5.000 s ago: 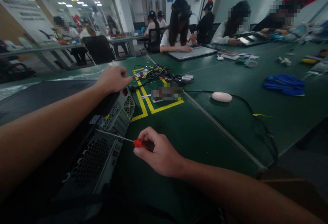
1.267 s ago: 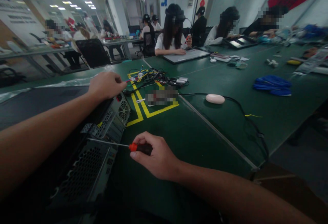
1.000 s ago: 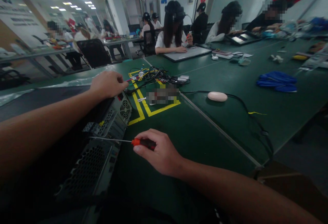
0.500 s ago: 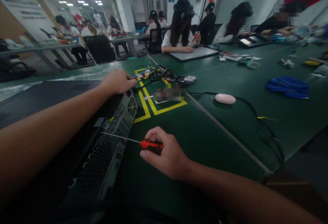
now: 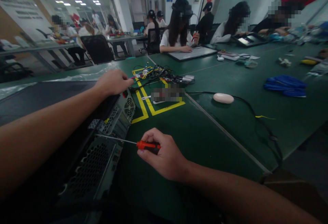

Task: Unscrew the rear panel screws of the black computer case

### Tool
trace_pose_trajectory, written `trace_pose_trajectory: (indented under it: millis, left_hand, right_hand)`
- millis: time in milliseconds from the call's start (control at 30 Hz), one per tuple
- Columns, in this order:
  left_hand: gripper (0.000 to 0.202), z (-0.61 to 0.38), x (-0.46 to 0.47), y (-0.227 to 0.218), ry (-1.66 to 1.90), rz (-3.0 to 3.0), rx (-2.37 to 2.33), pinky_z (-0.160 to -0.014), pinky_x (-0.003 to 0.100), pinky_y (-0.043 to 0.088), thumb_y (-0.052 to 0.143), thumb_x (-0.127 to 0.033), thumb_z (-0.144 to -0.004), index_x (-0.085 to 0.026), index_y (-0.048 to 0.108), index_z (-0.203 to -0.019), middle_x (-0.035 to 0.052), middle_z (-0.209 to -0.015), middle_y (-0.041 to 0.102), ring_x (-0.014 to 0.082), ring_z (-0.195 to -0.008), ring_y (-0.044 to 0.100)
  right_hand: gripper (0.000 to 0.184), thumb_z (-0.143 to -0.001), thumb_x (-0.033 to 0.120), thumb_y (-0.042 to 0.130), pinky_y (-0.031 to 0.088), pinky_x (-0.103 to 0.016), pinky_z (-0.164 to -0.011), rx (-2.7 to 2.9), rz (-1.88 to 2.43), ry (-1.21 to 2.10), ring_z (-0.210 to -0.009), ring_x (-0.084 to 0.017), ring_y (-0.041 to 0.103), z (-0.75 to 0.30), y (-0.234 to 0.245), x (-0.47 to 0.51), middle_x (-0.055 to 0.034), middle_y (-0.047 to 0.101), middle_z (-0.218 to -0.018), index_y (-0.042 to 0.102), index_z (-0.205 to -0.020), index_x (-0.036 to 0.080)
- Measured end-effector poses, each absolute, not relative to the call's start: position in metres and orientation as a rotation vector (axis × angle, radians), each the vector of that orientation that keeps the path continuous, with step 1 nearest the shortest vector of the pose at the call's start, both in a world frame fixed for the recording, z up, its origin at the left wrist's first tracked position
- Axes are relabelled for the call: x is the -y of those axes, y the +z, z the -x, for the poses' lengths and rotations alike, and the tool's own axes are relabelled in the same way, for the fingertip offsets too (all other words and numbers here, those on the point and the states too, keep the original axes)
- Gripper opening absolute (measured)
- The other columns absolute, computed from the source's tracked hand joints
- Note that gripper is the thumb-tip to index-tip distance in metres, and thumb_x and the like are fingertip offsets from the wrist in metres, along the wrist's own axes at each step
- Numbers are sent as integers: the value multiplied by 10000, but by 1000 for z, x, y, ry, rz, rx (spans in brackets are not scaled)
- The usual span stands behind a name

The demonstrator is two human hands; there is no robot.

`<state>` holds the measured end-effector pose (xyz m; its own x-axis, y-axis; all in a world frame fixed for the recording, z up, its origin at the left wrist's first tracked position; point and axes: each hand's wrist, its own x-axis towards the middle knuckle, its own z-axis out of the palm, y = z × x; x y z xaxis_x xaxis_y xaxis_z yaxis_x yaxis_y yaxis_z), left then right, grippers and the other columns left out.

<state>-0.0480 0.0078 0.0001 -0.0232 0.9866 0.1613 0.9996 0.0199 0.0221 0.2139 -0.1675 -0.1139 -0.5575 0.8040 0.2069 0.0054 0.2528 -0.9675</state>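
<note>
1. lower centre of the frame: the right hand (image 5: 164, 155) has its fingers closed round the red-and-black handle of the screwdriver (image 5: 147, 145), thumb on top.
2. the thin shaft runs left, almost level, and its tip meets the rear panel of the computer case (image 5: 99, 159), which lies on its side at lower left on the green table (image 5: 205, 128).
3. centre left: the left hand (image 5: 112, 82) rests on the case's top far corner, fingers drawn together and curled; whether they pinch anything, cannot tell.
4. looks like screw work on the back panel, tip set at the metal. this calls for the shaft held in line and the case braced.
5. behind, a tangle of cables (image 5: 156, 73) sits on yellow tape (image 5: 143, 106); a pale oval thing (image 5: 223, 98) lies to the right.
6. writing: the label at centre is blurred out, and the wall board at upper left is too soft to read. no brand shows.
</note>
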Motion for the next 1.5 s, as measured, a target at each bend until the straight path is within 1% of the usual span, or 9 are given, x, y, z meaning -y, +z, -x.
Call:
trace_pose_trajectory:
  millis: [133,300,567,733,833,900,1000,1167,1500]
  left_hand:
    - [588,48,-6,0,-208,2084,2217,-981,538,629,618,-640,-963,-245,996,-1178,196,-1090,905,465,-1132,822]
    - [613,49,-6,0,-243,2087,2226,-971,529,624,635,-672,-972,-229,998,-1190,195,-1135,909,460,-1096,819]
    - [713,42,4,6,-45,2108,2162,-866,469,557,438,-540,-1096,-91,959,-1286,265,-1196,895,421,-1098,786]
    - [760,39,5,7,-24,2089,2168,-881,489,537,417,-551,-1101,-70,937,-1378,296,-1293,878,451,-1139,775]
    - [762,41,3,6,-35,2091,2166,-889,498,546,434,-578,-1096,-87,938,-1389,294,-1296,879,462,-1146,767]
    - [741,42,2,6,-49,2086,2171,-893,501,555,452,-581,-1092,-97,947,-1357,288,-1277,882,459,-1135,766]
    - [703,43,2,5,-69,2084,2177,-918,514,566,477,-570,-1091,-105,956,-1310,281,-1259,886,456,-1128,772]
    - [712,41,3,7,-62,2079,2189,-931,515,574,479,-566,-1094,-102,945,-1367,276,-1287,887,463,-1147,784]
    - [819,38,3,7,-24,2072,2192,-967,548,600,410,-648,-1077,-117,940,-1404,300,-1364,870,496,-1239,792]
  right_hand:
    - [223,-1008,359,850,535,-349,-791,1799,763,1383,-796,-187,659,-214,-114,167,28,717,-908,662,-1083,265]
    - [235,-1021,391,874,542,-334,-798,1820,768,1379,-812,-183,675,-214,-119,166,18,752,-934,703,-1108,255]
    - [205,-1064,417,857,563,-315,-815,1767,673,1391,-891,-199,742,-211,-128,162,-22,796,-1011,794,-1106,227]
    - [223,-1140,415,777,572,-333,-863,1860,684,1309,-888,-202,723,-211,-129,161,-37,794,-992,831,-1070,211]
    - [225,-1146,434,786,574,-333,-856,1851,692,1355,-861,-193,708,-211,-128,163,-27,789,-991,816,-1113,213]
    - [267,-1074,449,886,573,-327,-826,1822,721,1403,-833,-187,693,-211,-127,164,-3,772,-982,785,-1183,228]
    - [390,-955,390,978,583,-331,-819,1798,772,1420,-816,-183,684,-211,-124,165,21,756,-978,724,-1217,254]
    - [233,-1002,342,863,594,-356,-855,1813,733,1376,-862,-195,707,-211,-124,164,8,764,-986,688,-1132,260]
    - [231,-1020,373,852,552,-341,-818,1809,726,1407,-843,-185,689,-212,-123,165,18,746,-965,680,-1122,257]
